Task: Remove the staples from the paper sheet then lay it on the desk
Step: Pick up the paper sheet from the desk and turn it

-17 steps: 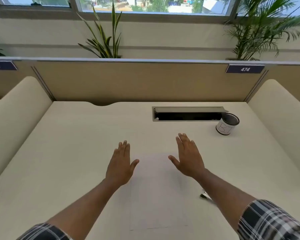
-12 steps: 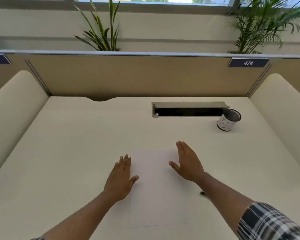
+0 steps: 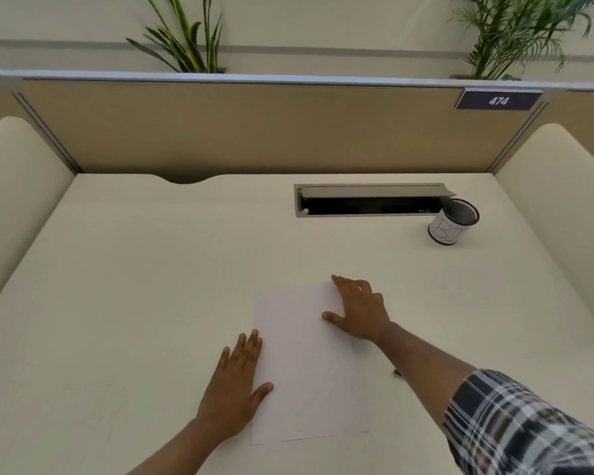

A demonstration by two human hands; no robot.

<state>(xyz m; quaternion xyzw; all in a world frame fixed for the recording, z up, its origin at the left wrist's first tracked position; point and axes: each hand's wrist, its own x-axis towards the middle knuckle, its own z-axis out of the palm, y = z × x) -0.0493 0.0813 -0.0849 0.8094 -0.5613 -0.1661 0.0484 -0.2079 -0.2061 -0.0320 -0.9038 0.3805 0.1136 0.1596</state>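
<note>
Head view: the paper sheet lies flat on the cream surface. The left hand rests at the sheet's left edge, fingers straight and flat. The right hand presses the sheet's far right corner, fingers spread, gripping nothing. A mesh cup stands well beyond the sheet, to its right.

I see the paper sheet flat on the worktop; the cup sits behind it, rightward, beside the cable slot.
</note>
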